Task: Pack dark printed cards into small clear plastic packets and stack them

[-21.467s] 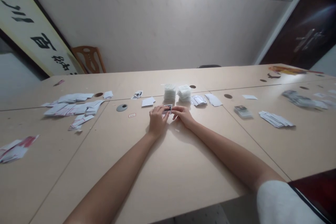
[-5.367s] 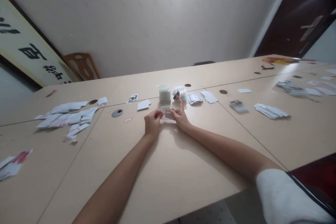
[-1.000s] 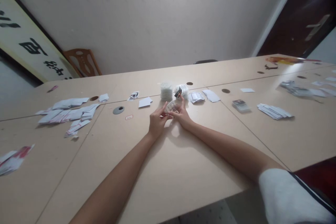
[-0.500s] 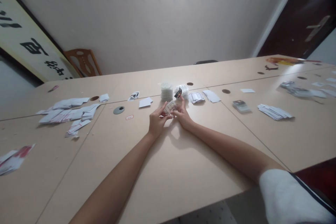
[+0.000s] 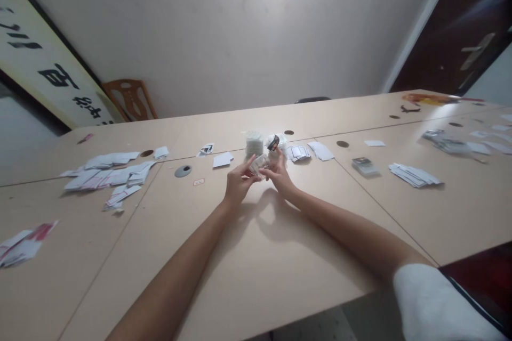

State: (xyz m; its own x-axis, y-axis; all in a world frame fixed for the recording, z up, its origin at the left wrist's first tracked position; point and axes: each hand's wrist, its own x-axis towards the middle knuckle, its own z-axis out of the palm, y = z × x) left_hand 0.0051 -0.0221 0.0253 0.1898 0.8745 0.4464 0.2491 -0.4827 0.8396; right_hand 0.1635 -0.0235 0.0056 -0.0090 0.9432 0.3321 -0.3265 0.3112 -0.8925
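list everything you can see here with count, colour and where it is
small packet: one, clear, between both hands
dark card: one, black with orange, at the right hand's fingers
stacks: two, whitish clear, beyond the hands
white slips: many, several piles left and right
clear case: one, dark-topped, right
grey ring: one, left of centre
table: one, pale wood, under everything
chair: one, brown, behind table, left
door: one, dark brown, far right
left hand: one, bare, centre
right hand: one, bare, centre
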